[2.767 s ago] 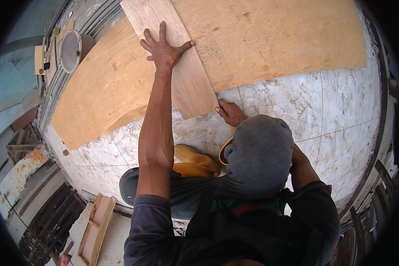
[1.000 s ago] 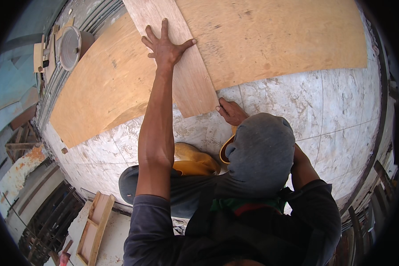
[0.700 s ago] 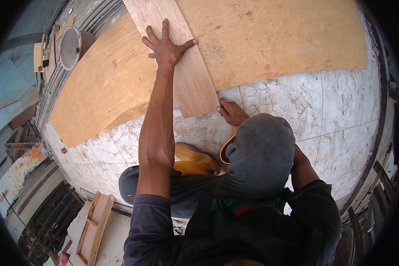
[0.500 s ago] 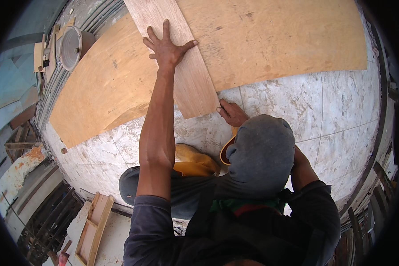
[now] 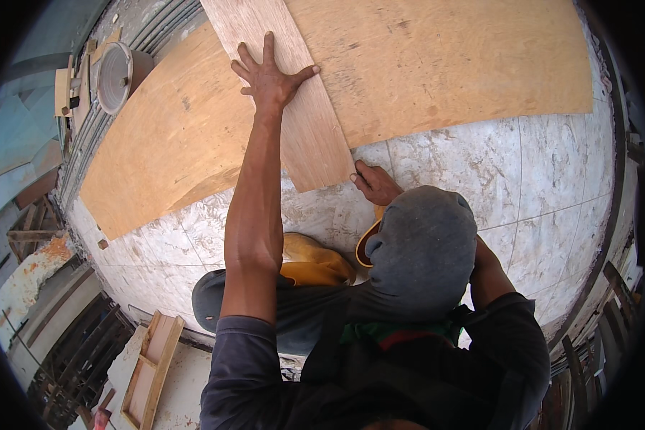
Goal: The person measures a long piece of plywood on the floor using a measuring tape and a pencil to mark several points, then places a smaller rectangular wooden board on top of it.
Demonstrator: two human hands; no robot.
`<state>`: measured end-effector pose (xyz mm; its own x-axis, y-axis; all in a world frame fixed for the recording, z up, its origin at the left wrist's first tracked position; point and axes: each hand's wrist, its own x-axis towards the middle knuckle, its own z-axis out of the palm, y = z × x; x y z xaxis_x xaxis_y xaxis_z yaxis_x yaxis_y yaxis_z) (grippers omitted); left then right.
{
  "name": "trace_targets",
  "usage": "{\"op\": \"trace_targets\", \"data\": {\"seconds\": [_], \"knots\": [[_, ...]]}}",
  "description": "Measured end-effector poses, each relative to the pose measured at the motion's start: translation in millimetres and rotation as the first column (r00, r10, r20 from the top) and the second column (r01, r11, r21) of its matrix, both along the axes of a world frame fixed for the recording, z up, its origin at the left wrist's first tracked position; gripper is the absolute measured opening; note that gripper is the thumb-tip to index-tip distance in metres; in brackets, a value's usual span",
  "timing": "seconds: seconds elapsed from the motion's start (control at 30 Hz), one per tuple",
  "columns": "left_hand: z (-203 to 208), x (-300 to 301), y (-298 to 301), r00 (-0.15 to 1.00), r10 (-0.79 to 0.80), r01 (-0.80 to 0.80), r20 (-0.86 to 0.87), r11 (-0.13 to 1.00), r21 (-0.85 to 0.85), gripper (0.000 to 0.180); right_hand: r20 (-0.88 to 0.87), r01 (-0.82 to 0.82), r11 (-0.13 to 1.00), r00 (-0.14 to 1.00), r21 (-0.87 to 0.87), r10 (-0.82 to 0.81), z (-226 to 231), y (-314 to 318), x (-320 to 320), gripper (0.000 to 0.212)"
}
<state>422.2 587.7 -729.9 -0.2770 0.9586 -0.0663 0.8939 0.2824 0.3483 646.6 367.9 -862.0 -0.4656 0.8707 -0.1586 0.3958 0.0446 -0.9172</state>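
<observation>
Pale, dirt-streaked floor tiles (image 5: 473, 168) spread out around one crouching person, so picture a clock dial centred just ahead of the two bent knees, twelve being straight in front. One big sheet of plywood (image 5: 444, 68) covers the ground from about ten round to two, and one narrow board (image 5: 315, 147) lies across it, running from the middle of the dial up towards eleven, its near end sticking out past the sheet over the tiles. Two hands are at that board: the left hand (image 5: 271, 84), at eleven, is spread flat on top, its five fingers splayed, and the right hand (image 5: 376, 184), at two, has its fingers curled in at the near right corner; I can't tell whether it really grips. Two yellow boots (image 5: 315, 259) show, one partly hidden by the right knee (image 5: 423, 251). One bucket (image 5: 113, 79) sits at ten beside several long rods (image 5: 168, 27), one small chip (image 5: 104, 244) lies towards eight, and one wooden frame (image 5: 145, 358) lies between seven and eight.
</observation>
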Motion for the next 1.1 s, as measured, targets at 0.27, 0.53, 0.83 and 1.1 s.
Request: {"op": "trace_targets", "data": {"seconds": [0.27, 0.53, 0.83, 1.1], "knots": [[8, 1, -1, 0.999, -0.031, 0.031, 0.009, 1.000, -0.003, 0.120, -0.010, 0.010, 1.000, 1.000, -0.026, -0.011, 0, 1, 0, 0.022], [19, -5, 4, 0.996, -0.064, 0.059, -0.063, 0.995, -0.081, 0.105, -0.024, 0.004, 1.000, 1.000, -0.024, -0.005, 4, 3, 1, 0.022], [35, -12, 10, 0.984, -0.141, 0.106, -0.114, 0.958, -0.266, 0.125, -0.050, -0.001, 1.000, 0.999, -0.022, 0.000, 6, 4, 0, 0.022], [41, -8, 10, 0.944, -0.181, 0.100, -0.277, 0.954, -0.282, 0.126, -0.028, 0.005, 0.999, 1.000, -0.040, -0.006, 13, 7, 1, 0.023]]}}
